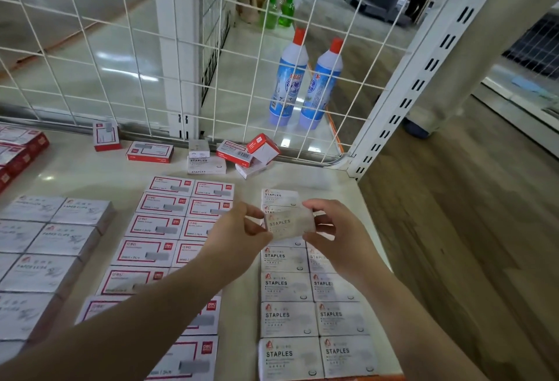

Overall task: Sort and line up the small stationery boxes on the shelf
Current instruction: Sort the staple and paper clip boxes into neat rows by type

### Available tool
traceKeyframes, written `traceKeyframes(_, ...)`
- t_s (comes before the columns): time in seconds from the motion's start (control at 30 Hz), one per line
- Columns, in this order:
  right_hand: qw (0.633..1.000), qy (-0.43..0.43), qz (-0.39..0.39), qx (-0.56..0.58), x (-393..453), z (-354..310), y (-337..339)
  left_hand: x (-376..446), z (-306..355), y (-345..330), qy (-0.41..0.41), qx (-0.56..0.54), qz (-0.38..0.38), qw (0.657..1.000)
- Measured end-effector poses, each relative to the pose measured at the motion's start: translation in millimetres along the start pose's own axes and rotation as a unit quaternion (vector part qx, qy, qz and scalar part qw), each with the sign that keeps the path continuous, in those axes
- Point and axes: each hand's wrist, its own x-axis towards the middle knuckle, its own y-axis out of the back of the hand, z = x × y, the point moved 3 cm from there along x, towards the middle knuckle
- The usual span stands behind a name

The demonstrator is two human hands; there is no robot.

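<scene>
A white staples box (pixel 286 224) hangs above the right-hand rows, pinched at its left end by my left hand (pixel 239 229) and at its right end by my right hand (pixel 335 229). Below it lie two columns of white staples boxes (pixel 289 318) laid flat on the shelf (pixel 239 305). To their left run two columns of red-bordered boxes (pixel 154 226), partly hidden by my left forearm. Grey paper clip boxes (pixel 63 238) fill the far left. A loose cluster of unsorted boxes (pixel 242 153) lies at the back by the wire mesh.
A white wire mesh panel (pixel 136 47) closes the shelf's back, and a slotted upright post (pixel 423 78) stands at the right corner. Two blue bottles (pixel 290 78) with red caps stand behind the mesh. Red boxes (pixel 18 150) are stacked at the far left. The shelf's right edge drops to a wooden floor.
</scene>
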Motion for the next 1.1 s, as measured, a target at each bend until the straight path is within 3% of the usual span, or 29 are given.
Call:
traceKeyframes(0.27,1.000,-0.002,0.009,-0.005,2,9,8,0,5,-10,-0.007,-0.013,-0.005,1.000)
traceKeyframes(0.43,0.998,-0.055,0.030,-0.027,10,27,20,0,17,-17,-0.062,0.132,0.001,0.989)
traceKeyframes(0.57,0.993,-0.075,0.051,-0.070,21,43,31,11,18,-33,-0.163,0.344,-0.044,0.924)
traceKeyframes(0.67,0.992,-0.080,0.055,-0.084,29,55,37,16,15,-45,-0.204,0.414,-0.063,0.885)
traceKeyframes(0.77,0.991,-0.073,0.048,-0.100,36,62,39,23,13,-53,-0.204,0.441,-0.079,0.870)
traceKeyframes(0.87,0.991,-0.059,0.040,-0.111,44,62,41,30,15,-57,-0.201,0.443,-0.083,0.870)
traceKeyframes(1.1,0.989,-0.074,-0.013,-0.127,62,61,38,38,20,-58,-0.180,0.373,-0.068,0.908)
